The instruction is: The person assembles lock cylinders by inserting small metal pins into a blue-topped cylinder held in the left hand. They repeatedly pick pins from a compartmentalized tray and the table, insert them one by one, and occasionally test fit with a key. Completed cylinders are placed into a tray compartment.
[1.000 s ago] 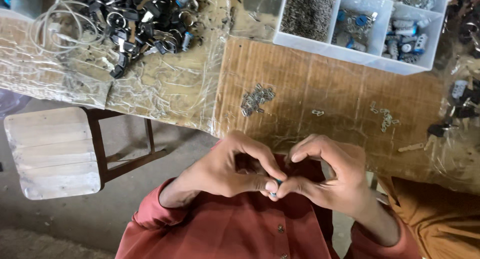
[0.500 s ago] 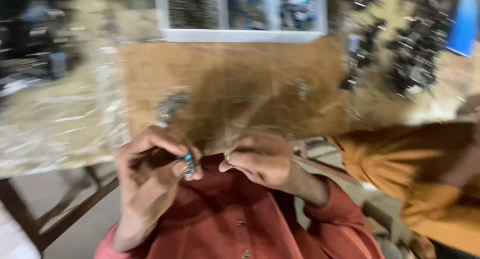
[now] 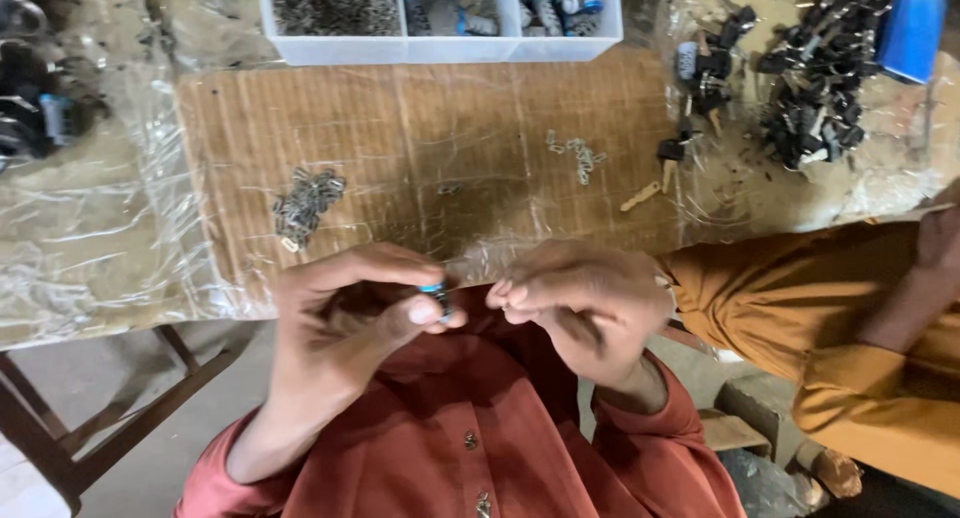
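My left hand (image 3: pixel 350 323) pinches a small blue and black part (image 3: pixel 436 296) between thumb and forefinger, just in front of my red shirt. My right hand (image 3: pixel 585 303) is held close beside it, fingertips pressed together a short gap from the part; whether they hold a tiny piece I cannot tell. Both hands hover at the near edge of the cardboard sheet (image 3: pixel 430 148) under clear plastic film. On the cardboard lie a pile of small metal clips (image 3: pixel 308 204) at left and a smaller scatter of metal pieces (image 3: pixel 578 156) at right.
A white compartment tray (image 3: pixel 440 18) with small parts stands at the far edge. Black parts (image 3: pixel 810 88) heap at the right, more dark parts (image 3: pixel 45 88) at far left. A person in an orange sleeve (image 3: pixel 840 318) sits to my right. A wooden stool (image 3: pixel 60 428) stands below left.
The view swung right and steadied. My hands came slightly apart; the left one now shows the blue part pinched at its fingertips, where earlier both hands were pressed together.
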